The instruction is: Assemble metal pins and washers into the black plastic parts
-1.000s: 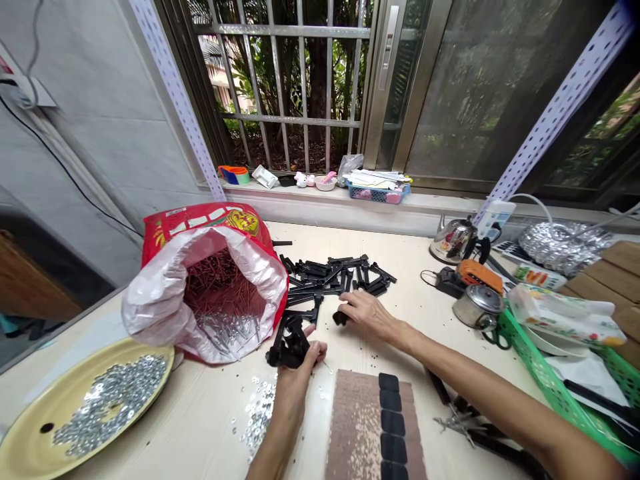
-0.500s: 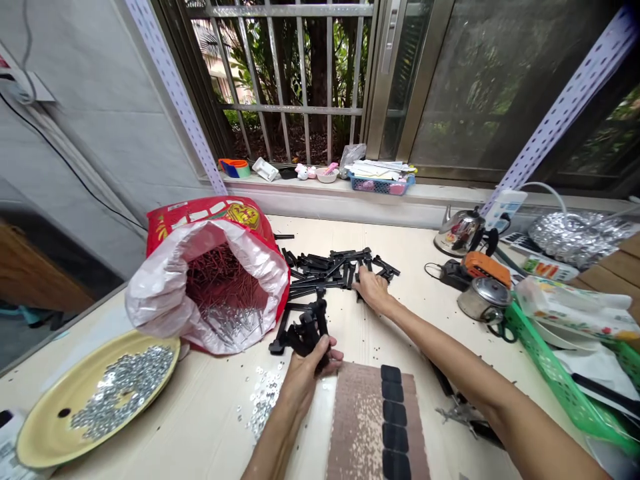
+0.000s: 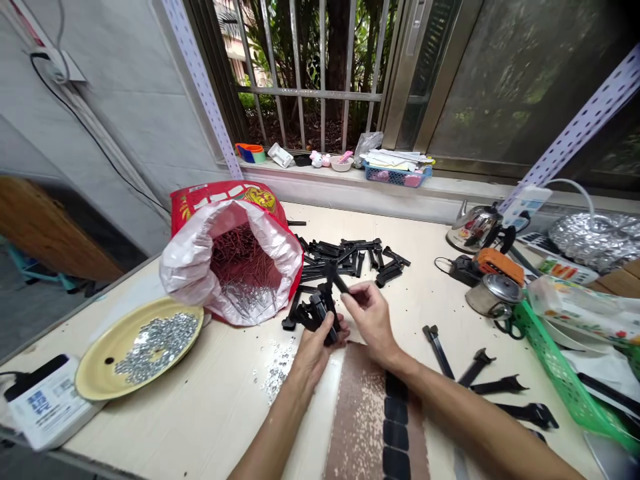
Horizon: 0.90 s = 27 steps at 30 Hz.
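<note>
My left hand (image 3: 320, 343) is closed around a bunch of black plastic parts (image 3: 315, 310) near the table's middle. Just right of it, my right hand (image 3: 370, 317) pinches a single black part (image 3: 339, 279), its far end tilted up over the bunch. Behind both hands lies a loose pile of similar black parts (image 3: 345, 253). Below them is a brown board (image 3: 350, 413) with a column of black pads (image 3: 396, 410), partly hidden by my right forearm. Several black parts (image 3: 537, 413) with wider ends are spread to the right.
A red and white sack (image 3: 185, 267) of long screws lies open at left, beside a yellow plate (image 3: 90, 383) of washers. Loose washers (image 3: 280, 367) lie near my left forearm. A metal cup (image 3: 493, 297), a kettle (image 3: 475, 230) and a green basket (image 3: 560, 373) stand at right.
My right hand has come back from the pile towards my left hand, now with a black part in its fingers. The view has shifted, showing more of the left side.
</note>
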Available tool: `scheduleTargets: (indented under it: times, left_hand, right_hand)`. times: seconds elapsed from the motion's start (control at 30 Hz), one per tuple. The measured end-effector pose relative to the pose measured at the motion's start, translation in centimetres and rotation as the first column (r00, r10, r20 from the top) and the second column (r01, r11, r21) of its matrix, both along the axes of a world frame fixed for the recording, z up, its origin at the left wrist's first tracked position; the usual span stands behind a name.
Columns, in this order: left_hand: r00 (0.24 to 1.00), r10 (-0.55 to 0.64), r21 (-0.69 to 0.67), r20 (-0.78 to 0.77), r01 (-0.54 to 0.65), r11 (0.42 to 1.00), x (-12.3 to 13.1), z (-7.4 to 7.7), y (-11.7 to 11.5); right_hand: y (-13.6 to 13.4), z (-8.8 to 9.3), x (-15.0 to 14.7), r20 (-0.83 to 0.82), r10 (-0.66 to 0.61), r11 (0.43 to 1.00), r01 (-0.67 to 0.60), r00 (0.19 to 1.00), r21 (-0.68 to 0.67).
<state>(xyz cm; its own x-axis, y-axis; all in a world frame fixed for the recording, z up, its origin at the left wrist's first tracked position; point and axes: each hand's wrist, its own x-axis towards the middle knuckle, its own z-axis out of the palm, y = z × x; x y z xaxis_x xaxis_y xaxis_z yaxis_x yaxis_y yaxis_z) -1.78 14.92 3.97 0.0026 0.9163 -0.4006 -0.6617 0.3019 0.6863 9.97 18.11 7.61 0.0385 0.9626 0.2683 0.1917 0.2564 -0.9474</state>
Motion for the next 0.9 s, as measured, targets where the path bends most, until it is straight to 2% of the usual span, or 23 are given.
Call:
scheduleTargets:
  times: [0.1, 0.17, 0.23, 0.3, 0.37, 0.43, 0.5, 0.57, 0.63, 0.7, 0.8, 0.9]
  left_hand:
    - [0.995, 0.082, 0.094, 0.062, -0.087, 0.992, 0.1, 0.8, -0.5]
    - [0.992, 0.101, 0.121, 0.076, -0.11, 0.987, -0.6, 1.5, -1.1]
    - [0.994, 0.095, 0.104, 0.061, -0.101, 0.989, -1.8, 2.4, -1.9]
    - [0.995, 0.099, 0.096, 0.008, -0.1, 0.99, -3.5, 3.1, -3.2]
    - [0.988, 0.132, 0.109, -0.083, -0.123, 0.986, -5.1, 3.6, -5.0]
    - [0.96, 0.187, 0.128, -0.206, -0.163, 0.978, -6.7, 3.5, -6.9]
    - [0.9, 0.252, 0.125, -0.356, -0.221, 0.967, -8.0, 3.1, -8.6]
    - [0.81, 0.301, 0.111, -0.503, -0.284, 0.952, -9.2, 2.6, -9.9]
    - [0.725, 0.336, 0.149, -0.601, -0.311, 0.938, -10.3, 2.3, -10.8]
    - [0.675, 0.368, 0.233, -0.64, -0.286, 0.929, -11.3, 2.5, -11.2]
    - [0.657, 0.42, 0.352, -0.626, -0.242, 0.904, -12.4, 2.9, -11.4]
    - [0.638, 0.45, 0.357, -0.625, -0.279, 0.891, -13.2, 2.6, -11.4]
  right_hand:
    - [-2.4, -1.5, -1.6, 0.14, 0.04, 0.998, -0.045, 0.989, 0.037]
    - [-3.6, -1.6, -2.0, 0.251, 0.089, 0.986, -0.121, 0.964, 0.115]
    - [-4.5, -1.0, -2.1, 0.324, 0.174, 0.957, -0.237, 0.93, 0.167]
    - [-4.9, 0.0, -2.2, 0.337, 0.32, 0.909, -0.387, 0.886, 0.155]
    - [-4.6, 0.9, -2.6, 0.308, 0.422, 0.872, -0.474, 0.853, 0.119]
    - [-3.8, 1.6, -3.5, 0.323, 0.409, 0.884, -0.458, 0.854, 0.092]
    - [-2.3, 1.9, -5.0, 0.477, 0.344, 0.907, -0.417, 0.808, 0.051]
    - [-0.6, 1.9, -7.2, 0.66, 0.31, 0.916, -0.401, 0.684, -0.015]
    - [1.2, 1.6, -9.9, 0.765, 0.293, 0.925, -0.373, 0.573, -0.075]
    - [2.9, 1.2, -12.7, 0.809, 0.274, 0.939, -0.325, 0.52, -0.11]
    - [4.3, 0.3, -16.4, 0.87, 0.265, 0.952, -0.255, 0.415, -0.169]
    - [4.4, -0.5, -18.4, 0.904, 0.265, 0.951, -0.244, 0.334, -0.188]
